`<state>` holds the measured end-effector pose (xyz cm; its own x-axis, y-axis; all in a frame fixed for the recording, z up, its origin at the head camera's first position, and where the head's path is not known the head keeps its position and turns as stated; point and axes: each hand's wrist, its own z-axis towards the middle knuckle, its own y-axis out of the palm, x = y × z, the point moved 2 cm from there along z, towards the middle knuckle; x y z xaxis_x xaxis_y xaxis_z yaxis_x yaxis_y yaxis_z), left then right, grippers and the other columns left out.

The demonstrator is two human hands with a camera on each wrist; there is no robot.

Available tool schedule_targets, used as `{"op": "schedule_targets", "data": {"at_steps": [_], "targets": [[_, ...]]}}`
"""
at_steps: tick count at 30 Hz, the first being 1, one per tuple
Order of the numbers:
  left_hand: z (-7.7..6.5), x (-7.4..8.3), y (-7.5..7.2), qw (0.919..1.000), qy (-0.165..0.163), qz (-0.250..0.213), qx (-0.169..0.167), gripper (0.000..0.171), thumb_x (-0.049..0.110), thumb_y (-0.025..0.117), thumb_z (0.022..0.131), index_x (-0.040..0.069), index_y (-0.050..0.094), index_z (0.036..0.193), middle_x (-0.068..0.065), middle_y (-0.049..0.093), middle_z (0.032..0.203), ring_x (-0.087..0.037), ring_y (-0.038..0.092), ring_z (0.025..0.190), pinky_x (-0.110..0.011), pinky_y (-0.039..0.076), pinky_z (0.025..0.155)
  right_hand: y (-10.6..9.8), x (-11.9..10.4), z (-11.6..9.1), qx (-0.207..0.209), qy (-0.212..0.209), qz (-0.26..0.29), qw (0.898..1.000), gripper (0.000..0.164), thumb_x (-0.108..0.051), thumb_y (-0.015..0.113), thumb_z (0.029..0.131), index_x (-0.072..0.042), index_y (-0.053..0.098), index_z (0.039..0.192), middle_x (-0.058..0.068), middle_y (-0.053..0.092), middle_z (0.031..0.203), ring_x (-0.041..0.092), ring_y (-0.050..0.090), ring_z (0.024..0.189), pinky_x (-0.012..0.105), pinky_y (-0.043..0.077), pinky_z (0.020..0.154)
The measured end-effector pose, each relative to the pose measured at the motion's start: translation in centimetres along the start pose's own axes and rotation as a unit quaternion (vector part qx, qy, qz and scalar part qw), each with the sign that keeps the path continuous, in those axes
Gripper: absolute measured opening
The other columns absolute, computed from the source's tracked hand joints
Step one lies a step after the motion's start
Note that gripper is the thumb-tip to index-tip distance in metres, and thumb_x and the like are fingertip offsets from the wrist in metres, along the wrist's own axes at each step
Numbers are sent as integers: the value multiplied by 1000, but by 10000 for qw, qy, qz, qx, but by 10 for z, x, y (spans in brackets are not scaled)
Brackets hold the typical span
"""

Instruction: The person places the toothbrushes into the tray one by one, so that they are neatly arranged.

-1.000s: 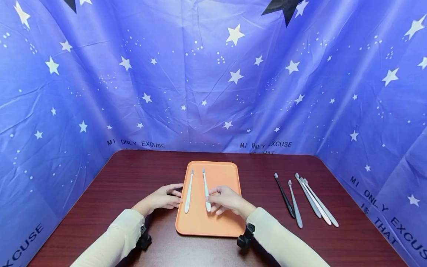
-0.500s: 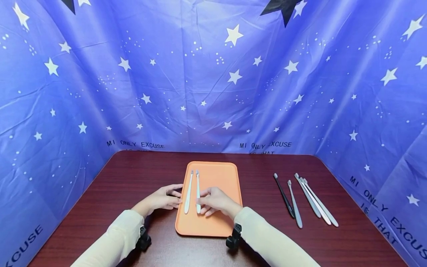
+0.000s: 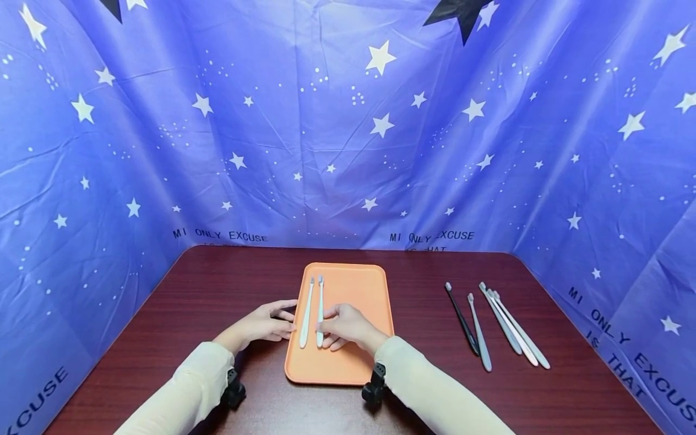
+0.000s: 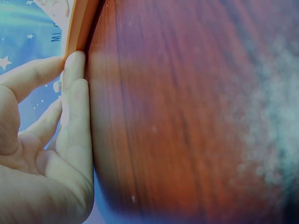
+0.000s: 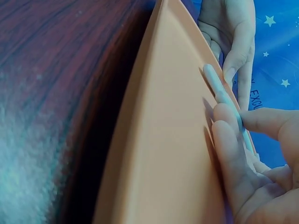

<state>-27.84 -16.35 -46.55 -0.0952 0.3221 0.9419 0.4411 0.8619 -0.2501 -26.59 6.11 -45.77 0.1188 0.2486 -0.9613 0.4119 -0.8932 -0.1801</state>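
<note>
My right hand (image 3: 350, 325) pinches the lower handle of a white toothbrush (image 3: 321, 301) between thumb and fingers, close over an orange tray (image 3: 356, 287). Just left of it another white toothbrush (image 3: 307, 314) lies on the tray, almost parallel, with both heads pointing away from me. My left hand (image 3: 265, 322) holds the tray's left rim; in the left wrist view its thumb and fingertips (image 4: 74, 60) meet at the edge. From the right wrist side, my fingers (image 5: 229, 140) stand around a pale handle (image 5: 214, 81) near the rim.
To the right of the tray, several more toothbrushes lie on the dark red wooden table (image 3: 217, 284): a black one (image 3: 462, 319), a grey one (image 3: 480, 332) and a fanned group (image 3: 513, 329). A blue star-printed cloth (image 3: 304, 121) encloses the table's back and sides.
My right hand has moved left across the tray with the white toothbrush, bringing it close beside the other one. My left hand has stayed at the tray's left rim.
</note>
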Motion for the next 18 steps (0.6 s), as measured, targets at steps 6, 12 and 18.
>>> {"op": "schedule_targets", "data": {"at_steps": [6, 12, 18], "targets": [[-2, 1, 0, 10000, 54, -33, -49, 74, 12, 72, 89, 0, 36, 152, -15, 62, 119, -25, 70, 90, -43, 56, 80, 4, 2, 4, -2, 18, 95, 10000, 28, -9, 72, 91, 6, 57, 110, 16, 70, 78, 16, 68, 58, 30, 57, 53], [-3, 1, 1, 9999, 108, -43, -65, 73, 11, 71, 90, -1, 35, 152, -15, 62, 119, -25, 70, 90, -43, 56, 80, 7, 3, 6, 80, 30, 50, 10000, 25, -8, 72, 91, 4, 57, 107, 15, 70, 78, 16, 68, 57, 29, 56, 53], [-2, 1, 1, 9999, 128, -37, -54, 73, 11, 71, 90, -1, 36, 152, -15, 62, 118, -25, 70, 90, -43, 56, 80, 7, 3, 6, 128, 23, 31, 9999, 29, -8, 73, 91, 5, 54, 109, 16, 71, 77, 20, 70, 58, 30, 57, 53]]}}
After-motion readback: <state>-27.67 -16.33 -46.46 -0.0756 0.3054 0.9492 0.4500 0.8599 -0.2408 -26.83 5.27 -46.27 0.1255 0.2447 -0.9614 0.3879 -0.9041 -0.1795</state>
